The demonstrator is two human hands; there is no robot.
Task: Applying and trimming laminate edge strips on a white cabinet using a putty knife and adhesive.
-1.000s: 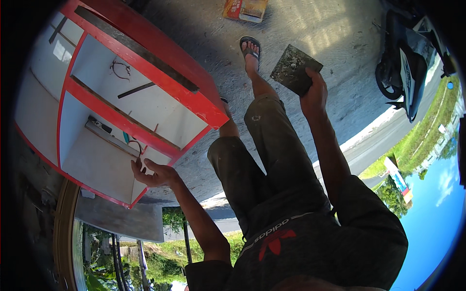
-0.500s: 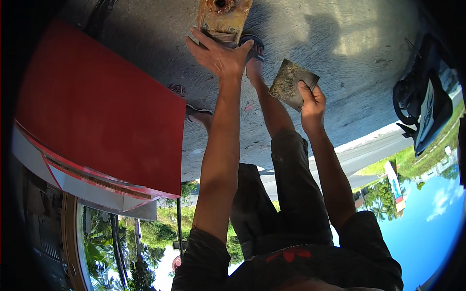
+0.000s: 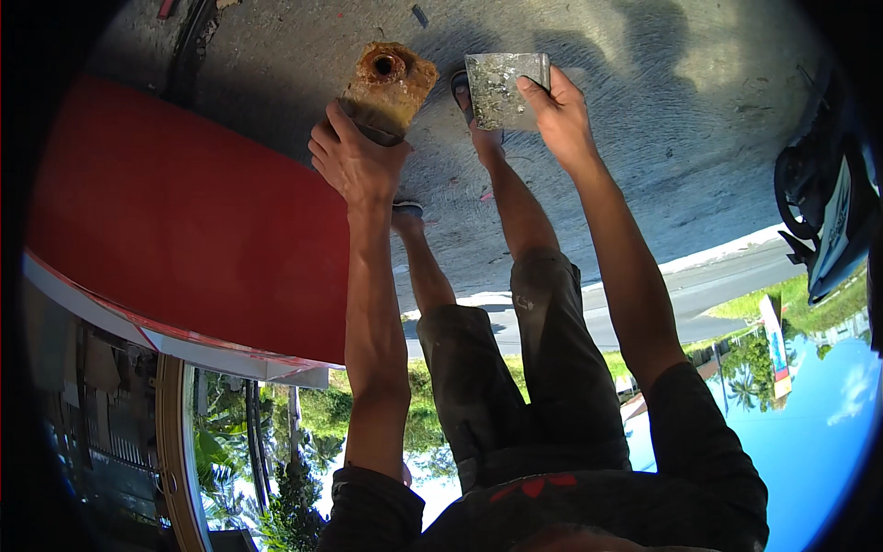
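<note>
My left hand (image 3: 359,166) is wrapped round the near end of a rusty, yellow-brown block (image 3: 397,90) with a dark round hole in its upper face. The block is tilted, and its underside is hidden. To the right, my right hand (image 3: 563,118) pinches the edge of a flat, dark grey, roughly square piece (image 3: 501,87), thumb on top. Its face is speckled with yellowish grit, and its material I cannot tell. The two things are held apart, with my sandalled foot (image 3: 464,97) between and below them.
A large red panel (image 3: 184,221) fills the left side, close to my left forearm. Rough concrete ground (image 3: 625,175) spreads ahead and to the right. Part of a dark motorcycle (image 3: 814,198) stands at the far right. A dark cable-like strip (image 3: 189,51) lies at the upper left.
My left hand has closed round the block, which has come nearer, left and tilted. The flat piece in my right hand has moved up and left and turned level. My view has shifted slightly.
</note>
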